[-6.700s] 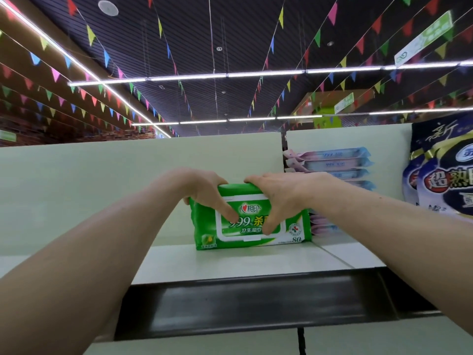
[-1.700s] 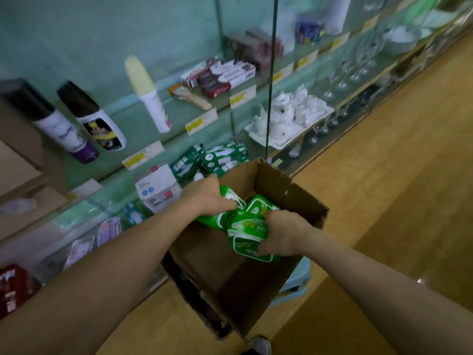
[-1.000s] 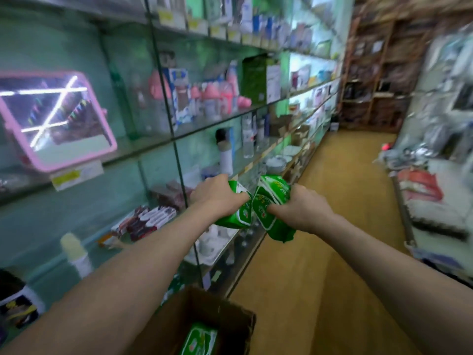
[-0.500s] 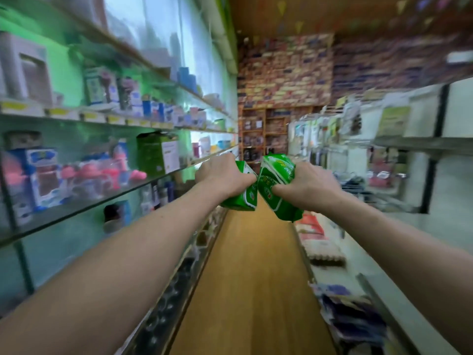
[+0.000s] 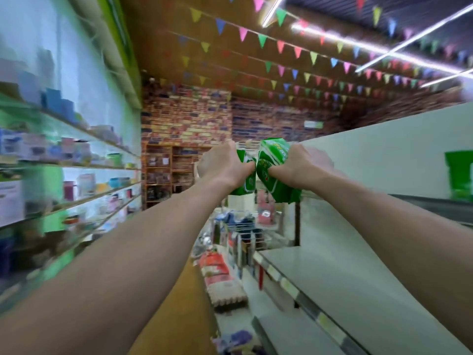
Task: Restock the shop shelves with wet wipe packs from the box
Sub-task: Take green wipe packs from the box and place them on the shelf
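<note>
Both arms reach out in front of me at chest height. My left hand [image 5: 223,165] grips a green wet wipe pack [image 5: 246,181], mostly hidden behind the fingers. My right hand [image 5: 300,166] grips a second green wet wipe pack [image 5: 275,170], held upright and squeezed. The two packs nearly touch each other. Both are in the air beside the white shelf unit [image 5: 358,160] on the right. A green pack [image 5: 459,175] stands on that unit's top shelf at the far right, blurred. The box is out of view.
Glass shelves [image 5: 76,172] full of goods line the left side. The wooden aisle floor [image 5: 176,303] runs ahead to a brick wall with a wooden rack [image 5: 166,172]. Lower white shelves [image 5: 320,272] jut out on the right, with goods stacked low by the aisle.
I lifted two green packs out of the box and raised them. My view has swung up and to the right, from the aisle toward the white shelf unit.
</note>
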